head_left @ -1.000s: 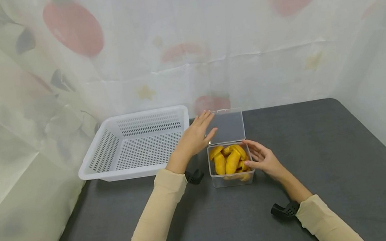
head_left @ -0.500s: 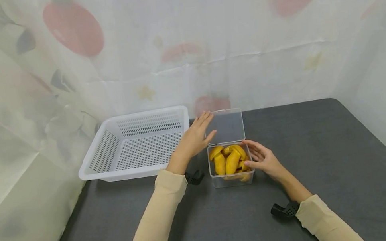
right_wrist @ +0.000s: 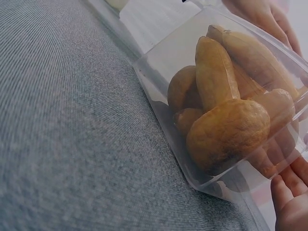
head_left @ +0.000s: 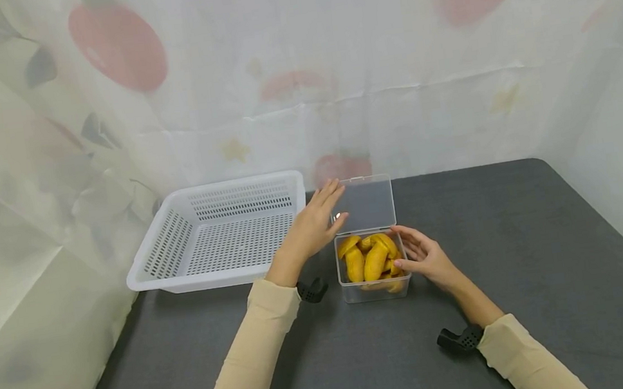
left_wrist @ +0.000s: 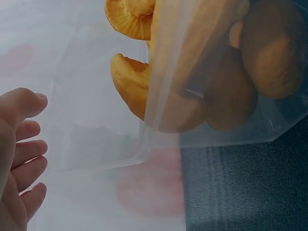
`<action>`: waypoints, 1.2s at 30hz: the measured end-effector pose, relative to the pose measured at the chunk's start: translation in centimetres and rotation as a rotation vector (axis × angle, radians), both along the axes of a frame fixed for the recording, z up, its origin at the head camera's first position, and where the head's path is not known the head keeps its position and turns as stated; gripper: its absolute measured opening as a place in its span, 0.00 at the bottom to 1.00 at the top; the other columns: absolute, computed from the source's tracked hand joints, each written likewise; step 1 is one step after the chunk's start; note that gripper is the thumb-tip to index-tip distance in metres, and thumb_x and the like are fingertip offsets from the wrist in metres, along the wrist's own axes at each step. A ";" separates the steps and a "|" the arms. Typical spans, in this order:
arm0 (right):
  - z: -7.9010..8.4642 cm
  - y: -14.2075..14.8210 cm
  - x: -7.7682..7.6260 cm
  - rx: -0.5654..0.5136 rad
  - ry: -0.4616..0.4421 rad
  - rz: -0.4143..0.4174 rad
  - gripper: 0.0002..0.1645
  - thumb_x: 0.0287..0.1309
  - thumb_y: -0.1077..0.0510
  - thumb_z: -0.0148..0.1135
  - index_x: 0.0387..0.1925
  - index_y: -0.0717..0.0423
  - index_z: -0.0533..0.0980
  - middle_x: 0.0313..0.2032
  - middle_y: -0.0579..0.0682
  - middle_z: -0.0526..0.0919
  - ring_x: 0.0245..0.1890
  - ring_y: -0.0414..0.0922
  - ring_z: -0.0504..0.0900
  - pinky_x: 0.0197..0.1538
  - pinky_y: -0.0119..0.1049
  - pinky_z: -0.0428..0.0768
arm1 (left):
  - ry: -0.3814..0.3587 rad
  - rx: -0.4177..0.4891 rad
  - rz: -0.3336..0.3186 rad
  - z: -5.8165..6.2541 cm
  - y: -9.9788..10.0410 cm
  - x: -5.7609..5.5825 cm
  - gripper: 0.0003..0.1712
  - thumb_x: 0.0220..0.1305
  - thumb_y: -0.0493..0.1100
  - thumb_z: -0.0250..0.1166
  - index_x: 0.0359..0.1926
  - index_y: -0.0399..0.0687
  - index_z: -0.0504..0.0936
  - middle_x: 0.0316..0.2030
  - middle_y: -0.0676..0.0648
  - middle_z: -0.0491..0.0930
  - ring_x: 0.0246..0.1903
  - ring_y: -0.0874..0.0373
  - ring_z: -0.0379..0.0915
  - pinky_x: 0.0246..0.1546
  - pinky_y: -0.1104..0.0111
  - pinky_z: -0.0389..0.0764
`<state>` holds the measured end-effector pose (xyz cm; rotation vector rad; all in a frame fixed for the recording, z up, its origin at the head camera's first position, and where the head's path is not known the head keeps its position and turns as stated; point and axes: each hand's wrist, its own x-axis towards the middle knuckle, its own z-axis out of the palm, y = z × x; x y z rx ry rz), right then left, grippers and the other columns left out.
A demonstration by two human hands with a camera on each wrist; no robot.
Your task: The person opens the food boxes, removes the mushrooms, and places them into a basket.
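Note:
A clear plastic box (head_left: 377, 290) with its lid (head_left: 370, 203) swung back holds several yellow mushrooms (head_left: 375, 259). My left hand (head_left: 310, 224) is beside the lid's left edge, fingers extended and thumb apart. In the left wrist view, a gap separates those fingers (left_wrist: 30, 156) from the mushrooms and the box wall. My right hand (head_left: 427, 258) rests against the box's right side, thumb at the rim and fingertips near the back corner. Through the clear plastic, the right wrist view shows its fingers (right_wrist: 288, 185) at the wall; the thumb is hard to make out there.
A white perforated basket (head_left: 223, 280) stands left of the box, close to the left forearm. Dark grey cloth covers the table (head_left: 529, 258). Printed curtains (head_left: 391, 81) hang behind and to the left. Each wrist wears a black camera mount (head_left: 462, 338).
The left hand and wrist shift very slightly. The right hand, the box, the mushrooms and the basket stay where they were.

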<state>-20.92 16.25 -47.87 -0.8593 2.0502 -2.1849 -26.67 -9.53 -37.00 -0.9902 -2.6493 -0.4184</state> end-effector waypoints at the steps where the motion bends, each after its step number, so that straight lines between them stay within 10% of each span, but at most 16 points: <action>1: 0.0 0.0 0.0 0.002 -0.002 -0.001 0.43 0.57 0.68 0.63 0.69 0.72 0.53 0.63 0.33 0.70 0.66 0.23 0.65 0.66 0.15 0.65 | 0.004 0.003 -0.002 0.0 0.0 0.1 0.32 0.71 0.48 0.55 0.71 0.41 0.61 0.73 0.41 0.58 0.75 0.49 0.52 0.76 0.56 0.56; 36: -0.3 0.0 -0.2 -0.029 0.038 0.024 0.41 0.58 0.70 0.61 0.69 0.75 0.52 0.63 0.35 0.69 0.66 0.25 0.66 0.67 0.16 0.66 | -0.112 0.214 -0.157 -3.1 2.7 4.7 0.26 0.67 0.43 0.61 0.64 0.43 0.73 0.62 0.44 0.76 0.62 0.50 0.73 0.65 0.60 0.75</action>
